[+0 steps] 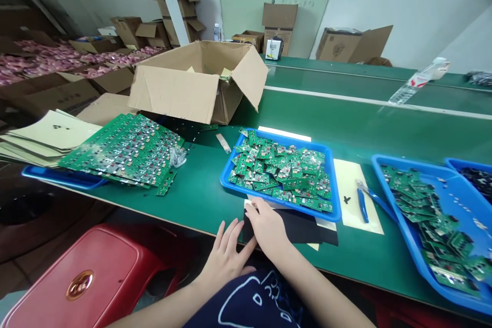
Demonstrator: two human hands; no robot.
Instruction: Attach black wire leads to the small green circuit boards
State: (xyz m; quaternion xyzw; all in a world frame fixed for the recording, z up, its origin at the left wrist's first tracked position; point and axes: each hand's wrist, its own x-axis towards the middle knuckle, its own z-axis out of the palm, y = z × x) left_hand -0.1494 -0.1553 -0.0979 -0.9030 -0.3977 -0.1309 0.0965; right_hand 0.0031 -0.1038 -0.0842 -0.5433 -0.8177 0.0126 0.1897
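Head view has the right grip (270,228) bent over the left end of a black sheet (307,228), though whether it pinches it I cannot tell; the left grip (227,256), fingers extended and thumb apart, is just left of it by the edge of the desk (202,200). Just beyond the right grip sits a blue tray (335,189) heaped with circuit boards (280,169), with blue-handled cutters (362,206) well right of that grip.
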